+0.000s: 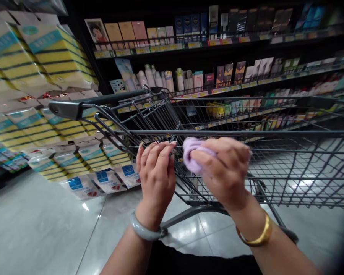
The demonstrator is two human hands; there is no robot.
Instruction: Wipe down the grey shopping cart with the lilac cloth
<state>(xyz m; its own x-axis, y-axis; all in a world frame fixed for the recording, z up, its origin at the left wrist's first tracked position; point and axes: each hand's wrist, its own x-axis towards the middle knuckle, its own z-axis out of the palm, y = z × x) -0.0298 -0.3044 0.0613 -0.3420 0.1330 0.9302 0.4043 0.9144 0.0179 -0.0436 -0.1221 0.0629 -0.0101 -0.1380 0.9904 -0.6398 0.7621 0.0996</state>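
A dark grey wire shopping cart [286, 160] stands side-on in front of me. My right hand [225, 168], slightly blurred, is closed around a bunched lilac cloth [193, 156] in front of the cart's side. To its left, my left hand [156, 164] has its fingers lightly bent and a little apart, close to the side wires below the top rail. Nothing shows in that hand, and whether its fingertips touch the wires is unclear. The cart's black handle [100, 100] is farther left. A grey bangle circles my left wrist, a gold one my right.
Shelves [195, 45] of boxes and bottles run behind the cart. Stacked yellow packages [51, 57] stand at the left, with white-and-blue bags [109, 181] at their base. Shiny tiled floor [54, 225] lies beneath, and the cart's lower frame [189, 212] spans it.
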